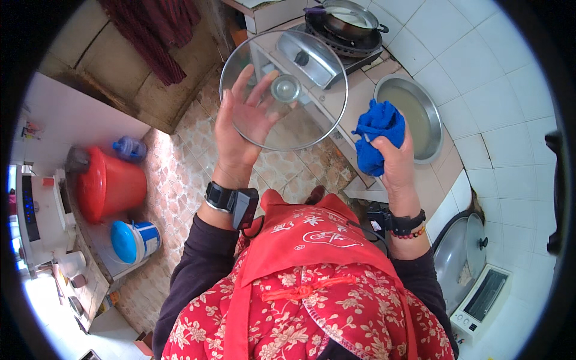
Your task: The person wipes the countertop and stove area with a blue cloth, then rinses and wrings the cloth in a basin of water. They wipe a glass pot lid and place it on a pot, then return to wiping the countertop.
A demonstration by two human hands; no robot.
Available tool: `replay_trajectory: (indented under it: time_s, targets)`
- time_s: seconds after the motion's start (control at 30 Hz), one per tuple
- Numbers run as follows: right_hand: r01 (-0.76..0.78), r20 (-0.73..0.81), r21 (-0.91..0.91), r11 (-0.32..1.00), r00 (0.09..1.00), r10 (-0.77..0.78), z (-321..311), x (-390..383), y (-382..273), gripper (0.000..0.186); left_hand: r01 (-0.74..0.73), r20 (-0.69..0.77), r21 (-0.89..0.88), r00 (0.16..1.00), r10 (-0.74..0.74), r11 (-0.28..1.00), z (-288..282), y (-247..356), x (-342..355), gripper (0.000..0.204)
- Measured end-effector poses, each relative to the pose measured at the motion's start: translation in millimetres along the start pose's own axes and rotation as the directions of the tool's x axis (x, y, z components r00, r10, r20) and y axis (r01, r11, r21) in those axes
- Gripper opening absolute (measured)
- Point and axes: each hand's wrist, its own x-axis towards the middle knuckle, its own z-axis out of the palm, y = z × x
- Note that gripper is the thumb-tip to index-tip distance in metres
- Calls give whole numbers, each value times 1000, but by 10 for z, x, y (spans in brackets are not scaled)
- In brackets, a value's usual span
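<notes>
In front of my chest I hold up a round clear glass lid [317, 117] with a metal rim and a knob in its centre. My left hand [239, 144] grips it at the left, and its spread fingers show through the glass. My right hand [396, 159] is closed around a bunched blue cloth [380, 129], just right of the lid and apart from it. Behind the cloth, a metal basin [437, 129] of cloudy water stands on the tiled counter.
A pan [354, 21] sits on the stove at the back. At right are a large wok [447, 258] with a glass lid [476, 243] and a white appliance [482, 297]. A red tub [114, 183] and a blue-lidded bucket [135, 242] stand at left.
</notes>
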Motion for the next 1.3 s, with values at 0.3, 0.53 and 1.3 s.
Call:
replay_trajectory:
  time_s: [0.3, 0.53, 1.3]
  targets:
    - [718, 580, -489, 496, 692, -429, 442, 503, 49, 48, 101, -82, 227, 993, -84, 969, 341, -569, 332, 68]
    - [646, 588, -589, 486, 755, -290, -51, 952, 445, 35, 97, -174, 196, 983, -62, 976, 306, -755, 519, 70]
    - [-215, -141, -935, 283, 956, 258, -790, 2451, 2497, 85, 244, 48, 3, 969, -244, 970, -242, -100, 2220, 69]
